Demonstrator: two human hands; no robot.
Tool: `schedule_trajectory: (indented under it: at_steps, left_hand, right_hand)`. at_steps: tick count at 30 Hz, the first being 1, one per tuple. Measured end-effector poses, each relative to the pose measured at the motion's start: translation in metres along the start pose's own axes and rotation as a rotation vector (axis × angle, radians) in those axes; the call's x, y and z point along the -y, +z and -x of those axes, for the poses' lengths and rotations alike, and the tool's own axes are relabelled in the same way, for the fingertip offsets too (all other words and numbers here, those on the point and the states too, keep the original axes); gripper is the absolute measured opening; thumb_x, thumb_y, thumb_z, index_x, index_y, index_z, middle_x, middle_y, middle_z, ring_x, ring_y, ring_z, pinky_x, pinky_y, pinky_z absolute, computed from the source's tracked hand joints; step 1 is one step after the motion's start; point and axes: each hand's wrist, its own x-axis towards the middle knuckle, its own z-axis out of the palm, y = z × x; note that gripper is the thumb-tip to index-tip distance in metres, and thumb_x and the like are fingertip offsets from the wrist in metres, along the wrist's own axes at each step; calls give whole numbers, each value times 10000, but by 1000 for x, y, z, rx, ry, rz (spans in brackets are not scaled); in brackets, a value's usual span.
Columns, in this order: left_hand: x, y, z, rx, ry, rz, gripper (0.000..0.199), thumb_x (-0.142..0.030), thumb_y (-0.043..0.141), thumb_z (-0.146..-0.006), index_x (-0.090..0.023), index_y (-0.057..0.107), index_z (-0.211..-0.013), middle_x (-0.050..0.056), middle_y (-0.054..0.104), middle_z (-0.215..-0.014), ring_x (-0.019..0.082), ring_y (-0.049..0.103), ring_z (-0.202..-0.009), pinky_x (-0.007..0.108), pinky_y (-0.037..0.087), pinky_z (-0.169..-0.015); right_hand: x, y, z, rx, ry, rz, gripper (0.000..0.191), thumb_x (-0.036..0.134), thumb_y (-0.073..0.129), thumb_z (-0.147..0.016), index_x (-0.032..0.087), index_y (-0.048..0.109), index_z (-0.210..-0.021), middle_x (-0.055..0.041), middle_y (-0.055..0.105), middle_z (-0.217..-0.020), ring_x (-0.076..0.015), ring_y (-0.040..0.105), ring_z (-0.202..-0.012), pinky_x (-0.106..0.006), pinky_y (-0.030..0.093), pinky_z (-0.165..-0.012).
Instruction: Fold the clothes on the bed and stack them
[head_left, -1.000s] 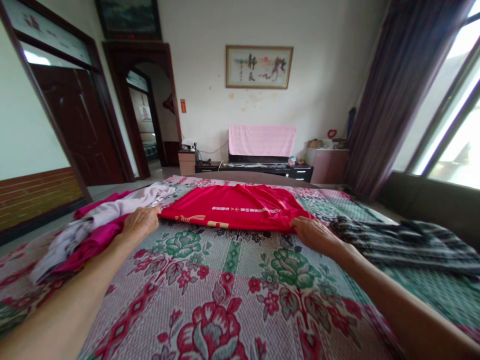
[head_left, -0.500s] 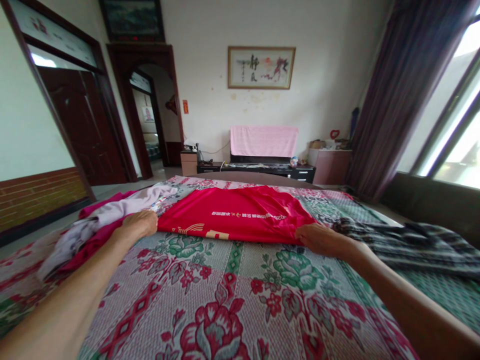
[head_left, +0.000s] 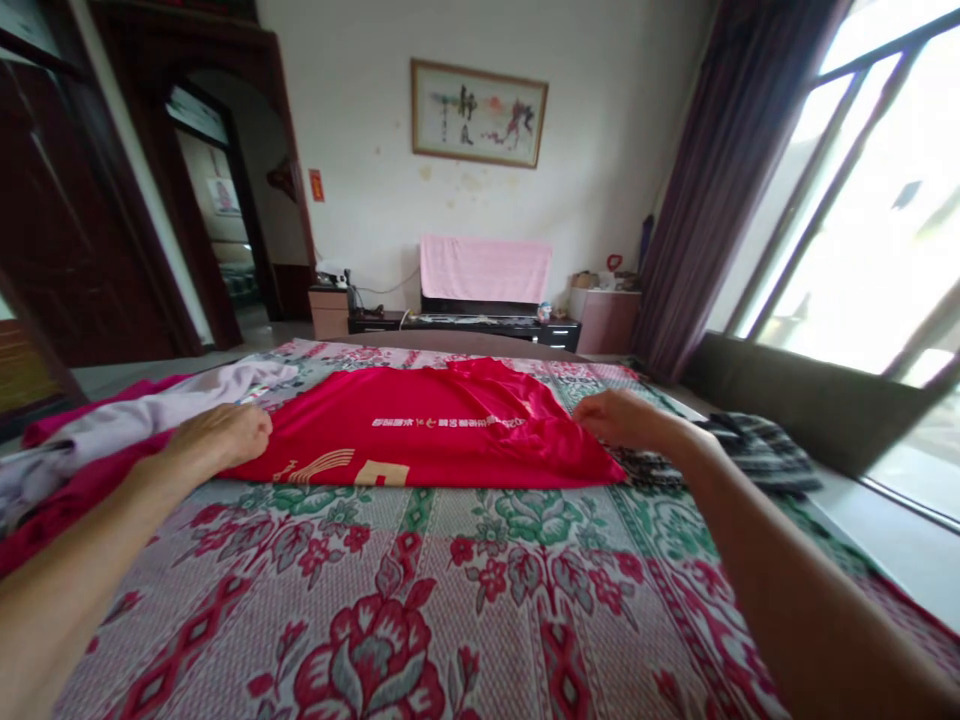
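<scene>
A red shirt (head_left: 435, 430) with gold printing lies folded on a flowered bedspread (head_left: 480, 620), its straight folded edge towards me. My left hand (head_left: 225, 438) is closed at the shirt's left side, fingertips on the red cloth just above the near left corner. My right hand (head_left: 622, 418) has its fingers pinched together at the slanting right side, above the near right corner, which lies free. The cloth is rumpled near the right hand. What lies beneath each hand's fingertips is mostly hidden.
Left of the shirt lie a pale garment (head_left: 150, 405) and crimson cloth (head_left: 90, 410). A black and grey striped garment (head_left: 757, 455) lies at the right. Beyond the bedspread stand a low black cabinet (head_left: 562, 335) and a screen under a pink cloth (head_left: 486, 268).
The view has swung to the right. Both hands have shifted up along the shirt's sides, away from its near corners. The shirt now lies flatter and wider, its right corner released.
</scene>
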Motion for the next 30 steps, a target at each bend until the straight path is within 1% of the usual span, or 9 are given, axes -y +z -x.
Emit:
schedule_trajectory:
  at_steps: [3,6,8,13,18,21,26,28,30]
  left_hand:
    - [-37,1,8,16,186,-54,303,-292,478,-778,-228,704,-970,46,701,-1025,222,623,-934,316,437,-879]
    - [-68,13,18,-14,324,51,342,-363,433,-822,-235,696,-1000,35,689,-1048,197,624,-942,275,436,-881]
    - [-79,22,24,-19,361,91,364,-401,408,-839,-232,695,-987,41,684,-1042,196,624,-946,270,441,-869]
    - [-84,30,33,-35,326,58,373,-395,376,-860,-227,678,-1001,51,663,-1068,201,618,-971,284,449,-846]
    - [-86,29,34,-36,335,23,354,-397,374,-874,-236,659,-1009,47,654,-1078,193,609,-992,278,443,-855]
    - [-87,31,34,-37,324,28,352,-394,370,-880,-230,655,-1007,52,651,-1071,195,605,-998,285,439,-873]
    - [-87,31,37,-58,338,53,359,-384,359,-881,-210,654,-990,68,646,-1053,211,610,-974,313,452,-855]
    - [-88,31,38,-69,341,54,359,-378,359,-880,-209,654,-993,71,645,-1048,218,611,-973,318,459,-838]
    - [-89,30,39,-74,341,48,355,-371,361,-879,-207,653,-996,74,645,-1044,221,610,-974,319,461,-831]
  right_hand:
    - [-1,6,-3,-70,103,2,243,135,483,-773,196,718,-791,-16,697,-739,-126,592,-674,-228,365,-612]
    - [8,26,-8,-105,103,0,252,154,501,-776,187,726,-885,-37,704,-779,-148,607,-712,-238,378,-648]
    - [16,42,-12,-114,59,2,291,157,501,-784,177,710,-985,-48,698,-794,-151,603,-712,-241,384,-657]
    - [31,61,-25,-140,-67,27,393,127,461,-816,143,630,-1171,-95,685,-911,-167,604,-811,-251,411,-731]
    - [43,57,-52,-134,-38,16,339,164,426,-861,157,677,-1089,-102,699,-959,-184,619,-875,-267,423,-784]
    - [42,58,-70,-118,67,49,295,174,449,-847,155,707,-988,-103,700,-942,-191,621,-900,-256,426,-781]
    - [8,73,-96,-184,488,-55,313,148,471,-808,175,704,-1015,-116,684,-1055,-217,629,-959,-254,451,-754]
    - [-9,80,-103,-169,554,-83,289,142,474,-801,157,721,-950,-126,700,-994,-236,642,-935,-267,466,-732]
    - [-22,86,-107,-137,550,-102,236,149,504,-788,152,732,-849,-117,716,-882,-238,659,-868,-269,477,-703]
